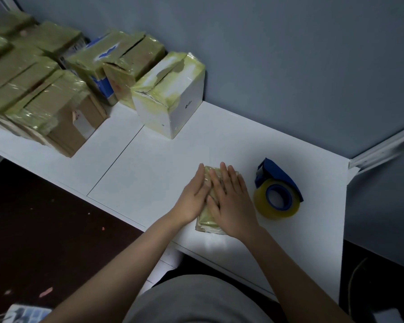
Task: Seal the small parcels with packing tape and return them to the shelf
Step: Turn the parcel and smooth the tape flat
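A small parcel [208, 220], wrapped in yellowish tape, lies flat on the white table [149, 173] near its front edge. My left hand [194, 197] presses on the parcel's left side with straight fingers. My right hand [231, 201] lies flat on top of it, fingers spread, and covers most of it. A blue tape dispenser [278, 190] with a roll of clear yellowish tape rests on the table just right of my right hand, untouched.
A white box [173, 99] with taped top stands behind the parcel, against the grey wall. Several taped cardboard parcels [40, 89] are stacked at the back left. The dark floor lies left of the table, and a metal rail [383, 150] runs at the right.
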